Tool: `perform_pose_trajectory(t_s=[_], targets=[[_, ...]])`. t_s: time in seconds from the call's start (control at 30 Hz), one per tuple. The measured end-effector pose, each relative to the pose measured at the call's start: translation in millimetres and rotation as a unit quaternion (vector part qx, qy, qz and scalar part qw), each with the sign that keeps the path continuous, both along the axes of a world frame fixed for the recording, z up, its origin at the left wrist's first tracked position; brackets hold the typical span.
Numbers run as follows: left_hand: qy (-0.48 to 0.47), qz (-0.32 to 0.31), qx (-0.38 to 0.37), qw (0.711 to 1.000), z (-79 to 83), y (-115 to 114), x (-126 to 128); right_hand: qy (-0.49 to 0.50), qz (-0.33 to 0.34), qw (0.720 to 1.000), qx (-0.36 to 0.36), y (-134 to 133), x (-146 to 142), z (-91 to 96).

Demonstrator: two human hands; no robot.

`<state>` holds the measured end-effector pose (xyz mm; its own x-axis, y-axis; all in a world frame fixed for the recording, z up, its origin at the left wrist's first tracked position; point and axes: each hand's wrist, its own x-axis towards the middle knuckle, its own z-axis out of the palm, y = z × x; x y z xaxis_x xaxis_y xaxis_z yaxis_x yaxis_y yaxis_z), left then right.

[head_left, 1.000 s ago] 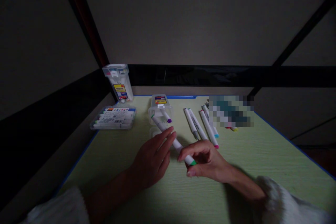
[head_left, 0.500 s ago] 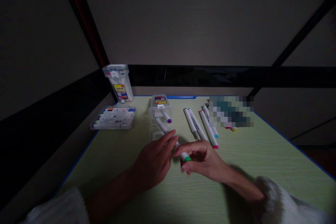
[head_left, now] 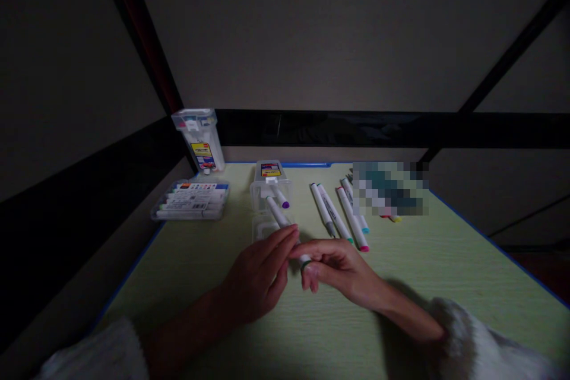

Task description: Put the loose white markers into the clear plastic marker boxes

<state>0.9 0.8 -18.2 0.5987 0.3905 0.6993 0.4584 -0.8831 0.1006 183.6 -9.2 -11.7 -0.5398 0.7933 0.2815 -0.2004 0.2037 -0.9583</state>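
My right hand (head_left: 338,267) pinches the green-capped end of a white marker (head_left: 281,219) whose far end lies in the mouth of a clear plastic case (head_left: 269,190) lying on its side. A purple-capped marker (head_left: 281,199) also sticks out of that case. My left hand (head_left: 260,276) rests beside the marker with fingers stretched out, fingertips touching its barrel. Several loose white markers (head_left: 341,217) lie in a row just right of the case on the green table (head_left: 214,267).
A flat clear box of markers (head_left: 190,200) lies at the table's far left, and a tall clear marker case (head_left: 199,139) stands upright behind it. A blurred patch (head_left: 389,187) covers things at the far right. Dark rails and walls surround the table.
My right hand has pushed the green-capped marker away from me, deeper into the lying case. My left hand stayed beside it, fingertips still on the barrel.
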Motion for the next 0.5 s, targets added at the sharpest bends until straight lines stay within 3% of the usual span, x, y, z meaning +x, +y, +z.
perform_pose_trajectory(t_s=[0.27,0.5], targets=[[-0.014,-0.065,-0.015,0.998,0.1,-1.9,-1.3,-0.037,-0.032,0.999,0.017,0.5,-1.0,3.3],[-0.015,-0.052,-0.037,0.998,2.7,-3.8,0.3,-0.04,-0.042,0.998,0.021,0.4,-0.6,2.0]])
